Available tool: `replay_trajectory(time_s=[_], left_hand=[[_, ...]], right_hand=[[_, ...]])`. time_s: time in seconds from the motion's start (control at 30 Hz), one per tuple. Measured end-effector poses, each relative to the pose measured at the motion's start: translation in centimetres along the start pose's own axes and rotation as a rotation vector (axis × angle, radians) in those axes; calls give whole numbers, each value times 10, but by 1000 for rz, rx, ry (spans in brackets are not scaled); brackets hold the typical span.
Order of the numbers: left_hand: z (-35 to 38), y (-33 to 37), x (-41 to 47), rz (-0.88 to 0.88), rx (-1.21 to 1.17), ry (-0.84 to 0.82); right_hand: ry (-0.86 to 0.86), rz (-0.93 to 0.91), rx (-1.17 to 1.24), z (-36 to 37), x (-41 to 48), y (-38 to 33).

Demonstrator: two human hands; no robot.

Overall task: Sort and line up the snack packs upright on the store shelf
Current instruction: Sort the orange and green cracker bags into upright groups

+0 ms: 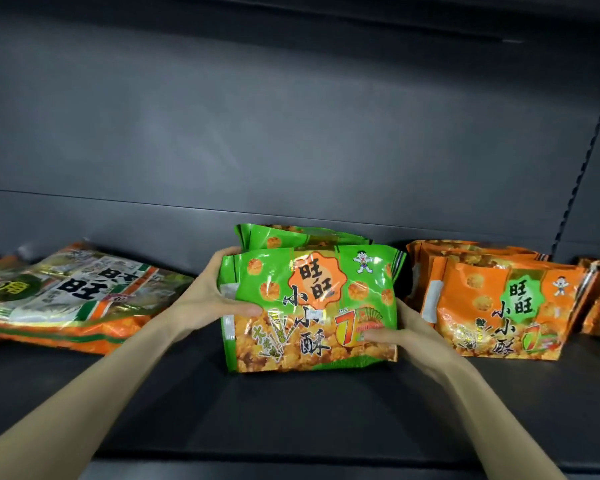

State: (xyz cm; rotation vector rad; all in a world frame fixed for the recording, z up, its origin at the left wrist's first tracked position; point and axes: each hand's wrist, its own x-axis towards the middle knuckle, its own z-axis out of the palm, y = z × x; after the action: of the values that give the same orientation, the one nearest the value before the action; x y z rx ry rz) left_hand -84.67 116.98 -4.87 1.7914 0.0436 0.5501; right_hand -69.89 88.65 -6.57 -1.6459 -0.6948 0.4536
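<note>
Both hands hold the front green snack pack [309, 306] upright at mid-shelf: left hand [215, 299] grips its left edge, thumb across the front, fingers curled behind; right hand [404, 332] grips the lower right corner, thumb on the front. More green packs [291, 235] stand just behind. Orange packs [503, 303] stand in a row to the right. Flat pile of packs [70, 296] lies far left on the dark shelf [291, 410].

Green pack [309, 303] — orange packs [499, 306] — dark grey shelf [291, 410].
</note>
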Motion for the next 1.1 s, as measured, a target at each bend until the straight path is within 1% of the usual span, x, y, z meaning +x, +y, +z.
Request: replay_trajectory(time_s=[0.1, 0.2, 0.23, 0.27, 0.3, 0.33, 0.4, 0.47, 0.57, 0.7, 0.77, 0.87, 0.97, 1.03, 1.1], left_hand=[[5, 0, 11, 63, 77, 94], [10, -13, 11, -30, 57, 248], [13, -17, 9, -75, 66, 262], [16, -21, 6, -117, 85, 240], [18, -25, 4, -137, 101, 183], [21, -27, 4, -144, 102, 127], [22, -28, 6, -125, 75, 78], [19, -28, 10, -88, 57, 80], [18, -31, 13, -49, 101, 103], [19, -40, 14, -28, 71, 105], [16, -42, 12, -53, 60, 63], [13, -46, 10, -119, 103, -23], [17, -47, 9, -128, 150, -41], [19, -45, 10, -123, 158, -33], [20, -46, 11, -129, 173, -27]], right_hand=[[121, 5, -88, 0, 13, 0], [207, 14, -188, 5, 25, 0], [226, 19, -219, 6, 29, 0], [236, 24, -251, 7, 33, -1], [230, 27, -281, 7, 37, -1], [209, 33, -304, 7, 40, -2], [148, 54, -302, 5, 46, -2], [97, 61, -216, 2, 51, -2], [55, 36, -113, 0, 57, -1], [29, 11, -50, -2, 62, 6], [-9, 0, -34, -5, 61, 9], [-98, 4, -105, -11, 57, 11], [-154, -18, -206, -13, 54, 14], [-163, -50, -231, -12, 52, 14], [-106, -71, -235, -11, 52, 14]])
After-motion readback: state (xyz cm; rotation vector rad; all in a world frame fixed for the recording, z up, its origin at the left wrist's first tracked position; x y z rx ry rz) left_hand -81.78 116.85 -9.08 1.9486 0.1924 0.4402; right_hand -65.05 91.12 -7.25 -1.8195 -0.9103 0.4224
